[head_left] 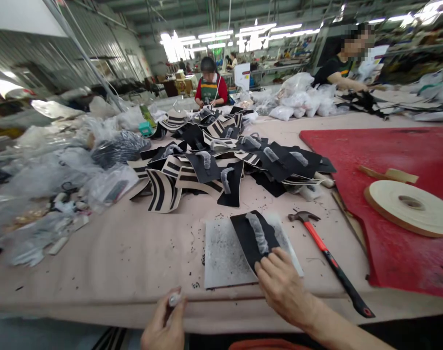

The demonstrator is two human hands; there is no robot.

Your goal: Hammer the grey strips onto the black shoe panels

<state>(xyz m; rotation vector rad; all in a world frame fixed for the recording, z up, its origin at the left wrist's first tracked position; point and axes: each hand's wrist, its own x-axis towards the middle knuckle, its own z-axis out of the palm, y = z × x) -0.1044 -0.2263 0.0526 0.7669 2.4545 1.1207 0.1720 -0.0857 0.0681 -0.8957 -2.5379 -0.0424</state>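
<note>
My right hand (285, 287) is closed on the near edge of a black panel (242, 233). A handle wrapped in clear plastic (256, 232) runs along the panel's upper face. The panel lies tilted over a pale, scuffed board (221, 255) dotted with dark specks. Low in the view and left of the board, my left hand (165, 323) pinches a small rod with a pale round end (174, 299); most of the rod is hidden by the fingers. A claw hammer (321, 243) with a red and black handle rests on the table, right of the board.
Behind the board lies a heap of black and striped panels (206, 165). Clear plastic bags (71, 165) crowd the left side. On a red sheet (374, 155) at the right sits a roll of tape (392, 204). Two people (211, 90) work across the table.
</note>
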